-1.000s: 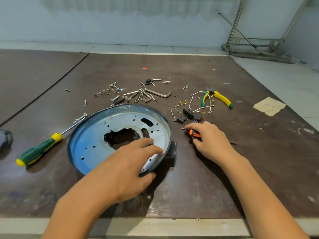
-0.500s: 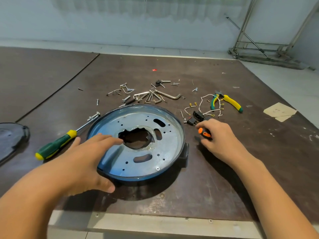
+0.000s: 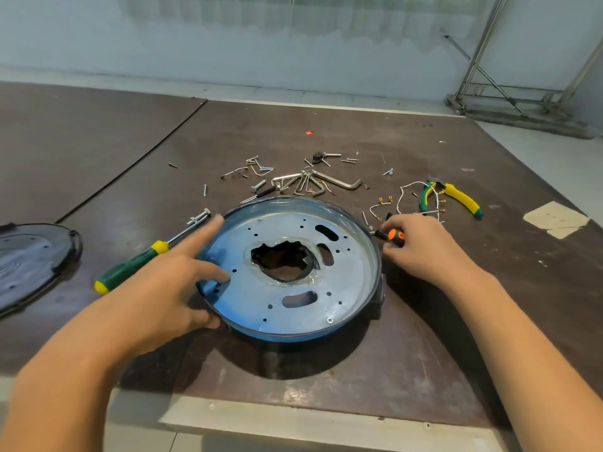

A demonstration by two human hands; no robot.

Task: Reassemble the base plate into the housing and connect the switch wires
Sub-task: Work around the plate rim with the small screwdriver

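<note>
Left hand (image 3: 163, 288) spread wide across the left rim of the blue housing (image 3: 365, 324), fingers (image 3: 202, 233) splayed, thumb hooked under the near rim, index pointing toward the surface's far edge, nothing closed inside them. Right hand (image 3: 421, 246) curled around a small orange-handled screwdriver (image 3: 395, 235), tip pressed close to the housing's right rim beside a black switch (image 3: 388, 216) half hidden behind the knuckles. Base plate (image 3: 352, 265) already seated flat in the housing, near the middle of the surface toward its near edge, dark jagged opening at centre. Switch wires (image 3: 408, 194) lying loose and unconnected just beyond the right hand, toward the right edge, tangled with the yellow-and-green pliers (image 3: 456, 197). Likely trouble: plate holes sitting off the housing's mounts, so that a screw driven now could cross-thread; a sliding housing under a one-sided hold; small screws (image 3: 261, 184) and hex keys (image 3: 313, 182) scattered toward the far edge, easily knocked away by a sweeping wrist. Green-and-yellow screwdriver (image 3: 137, 265) idle toward the left edge; black cover (image 3: 32, 259) at the far left. Compared with half a second earlier: left index lifted and stretched further along the rim, right hand drawn tighter against the housing, view shifted slightly.
</note>
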